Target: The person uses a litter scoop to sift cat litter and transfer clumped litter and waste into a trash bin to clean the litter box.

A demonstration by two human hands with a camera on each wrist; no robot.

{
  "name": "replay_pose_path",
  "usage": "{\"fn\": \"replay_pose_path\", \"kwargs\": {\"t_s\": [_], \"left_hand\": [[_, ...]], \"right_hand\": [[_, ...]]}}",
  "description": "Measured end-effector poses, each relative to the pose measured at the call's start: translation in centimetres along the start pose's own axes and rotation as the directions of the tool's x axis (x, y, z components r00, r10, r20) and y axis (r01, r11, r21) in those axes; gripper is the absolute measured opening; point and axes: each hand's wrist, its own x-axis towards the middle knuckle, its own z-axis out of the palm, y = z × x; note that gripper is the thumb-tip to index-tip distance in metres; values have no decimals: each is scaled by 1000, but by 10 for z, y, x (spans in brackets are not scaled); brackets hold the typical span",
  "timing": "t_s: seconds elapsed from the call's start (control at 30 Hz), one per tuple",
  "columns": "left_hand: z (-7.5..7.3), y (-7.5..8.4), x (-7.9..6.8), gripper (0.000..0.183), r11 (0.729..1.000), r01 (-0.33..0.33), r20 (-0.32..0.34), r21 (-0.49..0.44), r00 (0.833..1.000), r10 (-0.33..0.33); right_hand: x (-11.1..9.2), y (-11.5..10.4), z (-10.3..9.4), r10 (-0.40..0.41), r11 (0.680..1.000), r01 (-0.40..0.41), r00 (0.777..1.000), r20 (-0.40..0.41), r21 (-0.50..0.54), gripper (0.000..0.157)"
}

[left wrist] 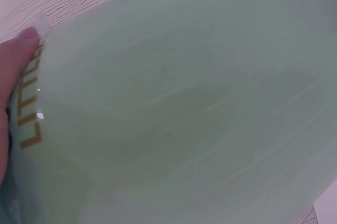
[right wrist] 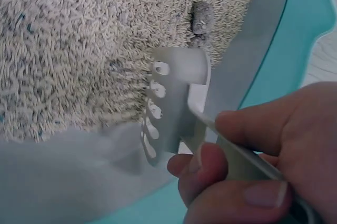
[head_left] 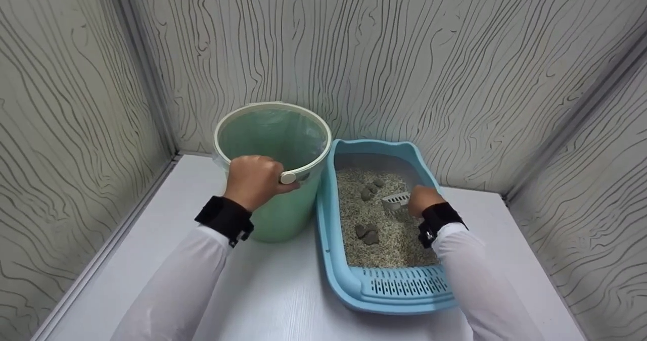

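Observation:
My left hand (head_left: 254, 182) grips the near rim of a green trash can (head_left: 283, 214), with the thumb beside a round cream button on the rim. In the left wrist view the can's pale wall (left wrist: 174, 97) fills most of the picture. Over the blue litter box (head_left: 328, 230), my right hand (head_left: 423, 200) holds a slotted litter scoop (right wrist: 181, 97) by its handle, fingers curled round it. The scoop's head is close over the litter (head_left: 384, 214). Dark clumps (head_left: 367, 234) lie at the near left of the litter, and other clumps (head_left: 371, 189) lie farther back.
The trash can, lined with a clear bag (head_left: 275, 121), stands against the left side of the litter box. A slotted step (head_left: 407, 283) forms the box's near end. Wood-patterned walls (head_left: 354, 53) enclose the white table (head_left: 273, 290) at the back and both sides.

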Motion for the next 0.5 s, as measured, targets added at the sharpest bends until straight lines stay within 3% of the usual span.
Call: {"fn": "replay_pose_path", "kwargs": {"t_s": [0.13, 0.23, 0.37, 0.5], "left_hand": [[1, 1, 0, 73, 1000, 8, 15, -17, 1000, -8], [1, 0, 0, 74, 1000, 14, 15, -20, 1000, -13], [1, -1, 0, 74, 1000, 12, 16, -3, 1000, -12], [1, -1, 0, 73, 1000, 7, 16, 19, 1000, -7]], "right_hand": [[8, -1, 9, -2, 1000, 2, 1000, -12, -1, 39], [11, -5, 14, 4, 1000, -4, 1000, -23, 2, 23], [14, -10, 17, 2, 1000, -2, 999, -40, -4, 42], [19, -13, 21, -9, 1000, 10, 996, -84, 7, 29]]}}
